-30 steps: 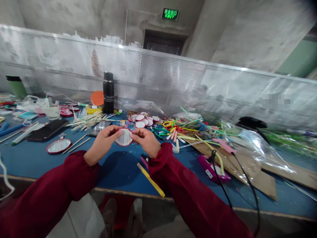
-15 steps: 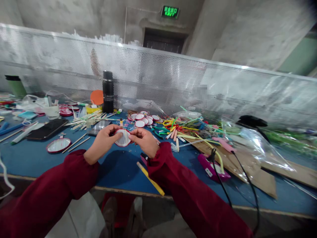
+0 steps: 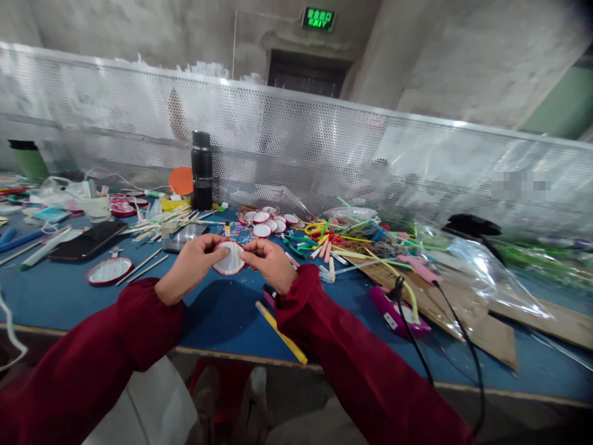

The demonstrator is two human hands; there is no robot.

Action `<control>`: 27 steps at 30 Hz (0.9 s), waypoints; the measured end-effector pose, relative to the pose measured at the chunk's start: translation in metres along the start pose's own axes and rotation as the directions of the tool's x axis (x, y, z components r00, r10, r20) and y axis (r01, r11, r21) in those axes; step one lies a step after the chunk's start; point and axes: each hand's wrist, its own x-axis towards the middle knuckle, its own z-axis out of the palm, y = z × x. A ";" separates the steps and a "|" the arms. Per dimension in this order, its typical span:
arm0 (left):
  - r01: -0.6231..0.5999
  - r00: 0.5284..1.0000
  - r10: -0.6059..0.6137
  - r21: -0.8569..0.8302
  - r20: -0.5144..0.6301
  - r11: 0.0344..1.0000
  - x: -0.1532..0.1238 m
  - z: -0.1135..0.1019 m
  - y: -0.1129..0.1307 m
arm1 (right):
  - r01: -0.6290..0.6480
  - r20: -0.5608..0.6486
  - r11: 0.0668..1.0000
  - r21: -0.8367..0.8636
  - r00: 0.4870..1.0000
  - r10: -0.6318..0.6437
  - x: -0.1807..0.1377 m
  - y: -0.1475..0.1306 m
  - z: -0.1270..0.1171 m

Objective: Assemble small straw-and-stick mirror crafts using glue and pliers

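Note:
A small round white disc with a red rim [image 3: 228, 259] is held up between both hands above the blue table [image 3: 222, 315]. My left hand [image 3: 192, 266] pinches its left edge. My right hand [image 3: 269, 262] pinches its right edge with thumb and fingers closed. Both arms wear dark red sleeves. More red-rimmed discs [image 3: 266, 221] lie in a cluster just beyond the hands, and another disc [image 3: 109, 271] lies flat to the left.
A black bottle [image 3: 202, 170] stands at the back by a perforated metal screen [image 3: 324, 154]. Wooden sticks [image 3: 162, 222], a phone [image 3: 88, 242], coloured strips [image 3: 343, 241], a pink tool with black cable [image 3: 398, 312], a yellow stick [image 3: 280, 330], cardboard and a plastic bag [image 3: 467, 272] crowd the table.
Both hands have kept hold of the disc and shifted slightly up and back, turning it a little. Nothing else on the table has moved.

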 end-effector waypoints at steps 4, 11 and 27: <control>-0.002 1.000 0.002 -0.025 -0.010 1.000 0.001 0.000 -0.002 | 0.043 0.056 0.999 0.001 0.998 -0.043 -0.003 -0.002 0.000; 0.023 1.000 -0.026 -0.158 -0.018 0.987 0.003 0.001 -0.007 | 0.323 0.168 0.862 -0.390 0.946 -0.278 -0.010 -0.005 0.004; 0.062 0.996 -0.043 -0.258 0.079 0.964 0.001 0.003 -0.006 | 0.363 0.063 0.715 -0.597 0.910 -0.409 -0.010 -0.009 0.004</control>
